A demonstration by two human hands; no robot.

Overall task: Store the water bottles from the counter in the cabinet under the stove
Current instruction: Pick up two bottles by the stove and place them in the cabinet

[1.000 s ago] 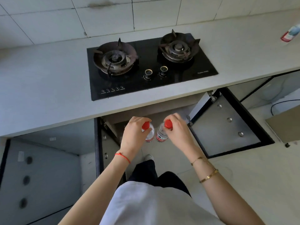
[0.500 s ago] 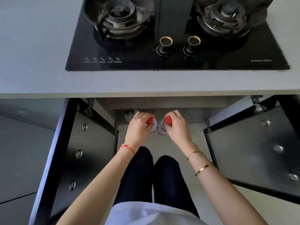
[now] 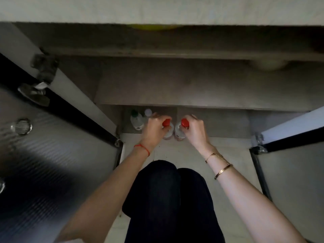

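Note:
My left hand [image 3: 154,128] grips a clear water bottle with a red cap [image 3: 168,131] by its neck. Close beside it, my right hand [image 3: 196,130] grips a second red-capped water bottle [image 3: 179,132] the same way. Both bottles are upright at the front edge of the open cabinet [image 3: 210,123] under the counter. Whether they touch the cabinet floor I cannot tell. Two more bottles stand inside at the left: one with a green cap [image 3: 136,120] and one with a white cap [image 3: 148,112], partly hidden by my left hand.
The left cabinet door [image 3: 52,146] and the right cabinet door [image 3: 289,163] both stand wide open beside my arms. The counter underside [image 3: 157,11] runs across the top. My dark-trousered knees [image 3: 168,190] are low between the doors on a pale tiled floor.
The view has dropped from the stove top to the cabinet opening. Both hands have carried the two bottles lower and forward to the cabinet's front edge.

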